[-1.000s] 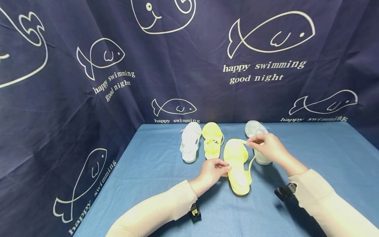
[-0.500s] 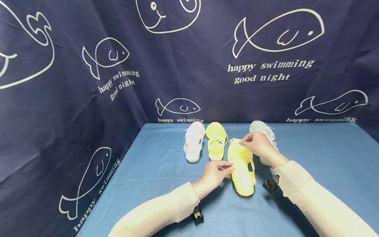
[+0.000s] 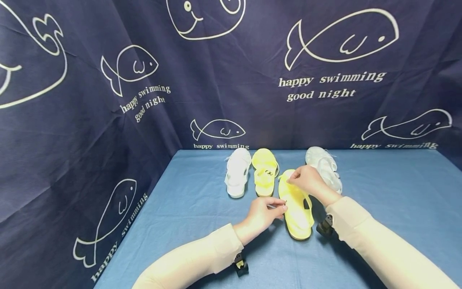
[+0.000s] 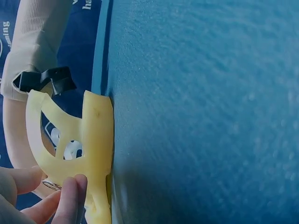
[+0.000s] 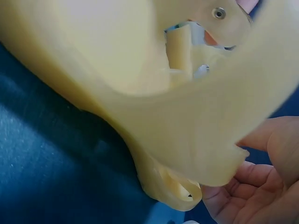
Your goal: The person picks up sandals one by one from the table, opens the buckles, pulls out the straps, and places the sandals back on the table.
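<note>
1. Holding a smooth, moulded-looking yellow sandal (image 3: 297, 218) between both hands, sole down near the middle of the creased blue cloth surface (image 3: 195, 216).
2. Pinching its left side with the left hand (image 3: 260, 214), thumb and fingertips at a thin metal loop (image 4: 51, 185).
3. Pinching a curved, smooth yellow band (image 5: 217, 154) at its far end with the right hand (image 3: 311, 180).
4. Showing rounded cut-outs and a thick sole edge in the left wrist view.
5. Set farther back: a white strappy sandal (image 3: 236, 180) just beside a dark-marked second yellow sandal (image 3: 264, 186); rightward, a pale translucent sandal (image 3: 317, 155), partly hidden.
6. Leaving wide cloth either side, a narrow gap between yellow pair; bounded behind by navy fish-print fabric (image 3: 252, 100).
</note>
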`<state>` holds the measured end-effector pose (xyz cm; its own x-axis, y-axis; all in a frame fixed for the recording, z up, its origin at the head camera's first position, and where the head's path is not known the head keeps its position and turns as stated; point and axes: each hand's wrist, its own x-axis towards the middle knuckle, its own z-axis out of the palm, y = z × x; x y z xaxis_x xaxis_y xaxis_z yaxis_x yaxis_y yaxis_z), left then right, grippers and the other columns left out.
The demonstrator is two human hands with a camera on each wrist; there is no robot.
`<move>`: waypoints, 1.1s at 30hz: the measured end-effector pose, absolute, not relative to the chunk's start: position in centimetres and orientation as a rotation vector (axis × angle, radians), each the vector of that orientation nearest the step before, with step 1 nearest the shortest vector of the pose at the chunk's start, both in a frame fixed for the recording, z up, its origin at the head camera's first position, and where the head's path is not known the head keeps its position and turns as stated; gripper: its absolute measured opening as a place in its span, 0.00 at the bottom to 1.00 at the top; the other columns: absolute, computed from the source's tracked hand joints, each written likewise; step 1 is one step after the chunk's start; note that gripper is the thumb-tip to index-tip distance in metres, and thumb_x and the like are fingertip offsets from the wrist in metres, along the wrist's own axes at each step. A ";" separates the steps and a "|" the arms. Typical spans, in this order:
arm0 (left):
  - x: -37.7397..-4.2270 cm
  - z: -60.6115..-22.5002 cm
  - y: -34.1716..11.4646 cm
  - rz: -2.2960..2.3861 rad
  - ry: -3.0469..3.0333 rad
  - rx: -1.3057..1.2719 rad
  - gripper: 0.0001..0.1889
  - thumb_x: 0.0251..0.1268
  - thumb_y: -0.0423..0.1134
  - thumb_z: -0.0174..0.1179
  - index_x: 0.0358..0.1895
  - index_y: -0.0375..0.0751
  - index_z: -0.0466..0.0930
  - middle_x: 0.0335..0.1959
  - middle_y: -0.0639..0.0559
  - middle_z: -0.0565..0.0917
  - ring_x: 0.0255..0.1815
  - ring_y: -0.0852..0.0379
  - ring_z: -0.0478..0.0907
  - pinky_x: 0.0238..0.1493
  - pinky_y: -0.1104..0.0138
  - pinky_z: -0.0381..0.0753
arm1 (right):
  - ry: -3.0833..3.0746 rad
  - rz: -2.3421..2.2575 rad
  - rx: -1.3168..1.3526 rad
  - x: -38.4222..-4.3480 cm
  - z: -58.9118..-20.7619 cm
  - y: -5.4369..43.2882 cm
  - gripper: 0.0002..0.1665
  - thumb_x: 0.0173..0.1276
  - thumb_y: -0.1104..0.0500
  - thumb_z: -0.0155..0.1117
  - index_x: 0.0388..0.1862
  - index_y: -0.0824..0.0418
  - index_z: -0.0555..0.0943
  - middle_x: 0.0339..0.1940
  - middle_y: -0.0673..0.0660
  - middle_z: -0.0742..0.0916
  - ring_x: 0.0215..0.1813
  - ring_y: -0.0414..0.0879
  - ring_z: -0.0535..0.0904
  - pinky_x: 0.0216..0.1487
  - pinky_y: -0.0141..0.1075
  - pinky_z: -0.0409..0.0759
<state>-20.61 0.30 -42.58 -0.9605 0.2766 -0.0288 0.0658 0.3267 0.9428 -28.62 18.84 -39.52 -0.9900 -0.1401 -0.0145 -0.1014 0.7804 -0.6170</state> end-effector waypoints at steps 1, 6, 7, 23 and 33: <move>-20.6 -42.6 0.3 1.694 2.402 0.313 0.11 0.63 0.40 0.65 0.45 0.40 0.87 0.37 0.51 0.89 0.28 0.55 0.87 0.33 0.72 0.84 | 2.913 -1.000 -0.212 -28.7 -39.6 18.8 0.11 0.61 0.57 0.68 0.32 0.66 0.86 0.31 0.59 0.88 0.32 0.48 0.79 0.32 0.35 0.77; -20.6 -42.5 0.4 1.700 2.385 0.304 0.12 0.63 0.41 0.65 0.46 0.40 0.86 0.37 0.51 0.89 0.29 0.56 0.87 0.35 0.70 0.85 | 2.926 -0.976 -0.262 -28.8 -39.7 18.8 0.13 0.59 0.57 0.69 0.35 0.69 0.86 0.36 0.63 0.88 0.36 0.51 0.81 0.36 0.40 0.81; -20.6 -42.5 0.4 1.704 2.379 0.302 0.12 0.63 0.40 0.65 0.46 0.40 0.86 0.37 0.51 0.89 0.29 0.56 0.87 0.35 0.69 0.85 | 2.923 -0.974 -0.262 -28.8 -39.7 18.8 0.14 0.59 0.57 0.70 0.36 0.69 0.86 0.36 0.63 0.88 0.36 0.52 0.81 0.37 0.41 0.82; -20.4 -42.3 0.7 1.720 2.386 0.288 0.11 0.62 0.40 0.66 0.44 0.39 0.85 0.33 0.54 0.86 0.28 0.61 0.85 0.33 0.71 0.84 | 2.893 -1.032 -0.263 -28.0 -38.5 19.0 0.20 0.63 0.54 0.67 0.43 0.70 0.83 0.40 0.64 0.87 0.43 0.55 0.81 0.42 0.44 0.82; -20.2 -42.5 0.5 1.675 2.403 0.231 0.21 0.58 0.45 0.69 0.54 0.41 0.81 0.46 0.53 0.85 0.42 0.61 0.83 0.39 0.71 0.83 | 2.868 -1.084 -0.293 -26.5 -37.8 19.4 0.27 0.64 0.51 0.67 0.55 0.70 0.79 0.49 0.68 0.84 0.51 0.61 0.79 0.51 0.50 0.81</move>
